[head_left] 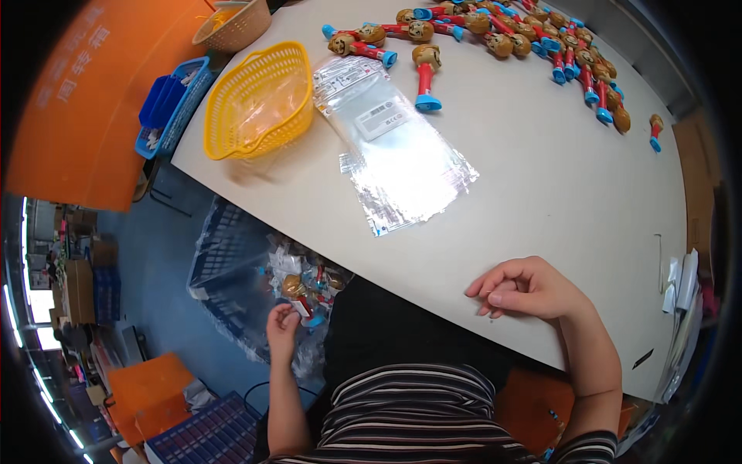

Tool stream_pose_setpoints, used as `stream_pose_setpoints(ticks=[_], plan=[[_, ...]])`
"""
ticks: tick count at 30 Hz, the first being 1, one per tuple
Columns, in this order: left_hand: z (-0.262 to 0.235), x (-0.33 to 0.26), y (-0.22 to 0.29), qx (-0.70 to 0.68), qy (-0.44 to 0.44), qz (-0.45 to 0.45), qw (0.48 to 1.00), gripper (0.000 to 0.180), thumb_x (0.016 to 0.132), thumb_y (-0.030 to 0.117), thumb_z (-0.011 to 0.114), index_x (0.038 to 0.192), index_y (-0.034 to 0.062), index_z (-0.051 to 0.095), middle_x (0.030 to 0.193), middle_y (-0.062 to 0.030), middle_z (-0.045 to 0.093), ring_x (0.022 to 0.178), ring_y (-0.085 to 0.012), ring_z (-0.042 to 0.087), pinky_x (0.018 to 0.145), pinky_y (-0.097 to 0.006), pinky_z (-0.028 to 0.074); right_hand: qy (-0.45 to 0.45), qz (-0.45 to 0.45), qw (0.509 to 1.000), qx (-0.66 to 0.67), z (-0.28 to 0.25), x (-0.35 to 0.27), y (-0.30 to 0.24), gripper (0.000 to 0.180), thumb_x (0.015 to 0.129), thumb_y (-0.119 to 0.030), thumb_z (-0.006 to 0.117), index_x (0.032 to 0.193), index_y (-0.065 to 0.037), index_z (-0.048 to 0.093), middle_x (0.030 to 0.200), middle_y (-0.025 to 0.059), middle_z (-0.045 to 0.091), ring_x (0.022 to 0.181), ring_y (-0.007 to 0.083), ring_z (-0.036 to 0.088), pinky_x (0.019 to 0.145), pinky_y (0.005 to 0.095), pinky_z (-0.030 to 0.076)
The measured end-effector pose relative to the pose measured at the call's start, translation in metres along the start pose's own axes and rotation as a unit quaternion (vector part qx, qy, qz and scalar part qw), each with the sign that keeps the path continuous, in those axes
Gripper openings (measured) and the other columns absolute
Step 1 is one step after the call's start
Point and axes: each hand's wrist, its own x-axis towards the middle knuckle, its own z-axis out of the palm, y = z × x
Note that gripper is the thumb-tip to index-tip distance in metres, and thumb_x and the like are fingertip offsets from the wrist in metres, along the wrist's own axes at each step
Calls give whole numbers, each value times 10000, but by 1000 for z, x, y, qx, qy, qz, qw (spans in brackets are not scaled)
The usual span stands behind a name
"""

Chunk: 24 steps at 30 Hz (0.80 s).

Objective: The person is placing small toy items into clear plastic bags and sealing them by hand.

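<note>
The person's left hand (283, 323) is down below the near-left edge of the desk (541, 193), over a clear plastic-lined blue crate (224, 271) full of bagged toys. Its fingers (287, 311) are pinched on one small packaged toy (303, 306), a figure with a round brown head and a red stem inside crinkly clear wrap, held just above the rest of the heap. The right hand (525, 290) rests on the near edge of the desk, fingers loosely curled and holding nothing.

The toy looks light and rigid, hard plastic by the sheen, but its wrapper should be slippery and loose, so I'd judge a grip across the stem through the film safer than a pinch on the film alone.

Farther out on the desk lie flat clear plastic bags (402, 162), with a yellow mesh basket (259, 100) to their left. A scatter of unwrapped toy figures (525, 39) with blue bases runs along the far side, one (425, 77) lying apart near the bags.
</note>
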Motion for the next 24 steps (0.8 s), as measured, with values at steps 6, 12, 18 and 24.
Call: stream_pose_setpoints(ticks=[6,12,18,24], plan=[[76,28,45,60,227,244,941,134,918,-4,618,1050,-3,595,1023,-80,626,904,-130,590,847,-261,473,25,8,1000,5,0,-3,5,184,948,-85,617,1084,32,655,1078,115,688,911,166,691,760,281,575],[231,35,226,212,-94,550,802,317,741,56,763,1026,6,632,1046,-176,638,1009,-355,602,901,-388,478,25,55,998,10,1,4,-4,198,961,-107,604,1105,20,651,1067,97,686,923,160,685,775,280,566],[277,65,233,332,-168,422,827,178,747,115,769,874,21,688,877,-117,635,841,-282,594,766,-381,475,45,15,999,10,4,-7,-4,178,937,-75,623,1081,26,651,1095,134,684,947,185,686,825,303,553],[272,42,243,170,-187,393,884,110,764,111,759,794,39,682,787,-95,621,798,-288,595,724,-385,477,233,-50,969,68,5,35,-48,272,985,-202,580,1062,47,658,1003,125,697,887,181,688,791,303,580]])
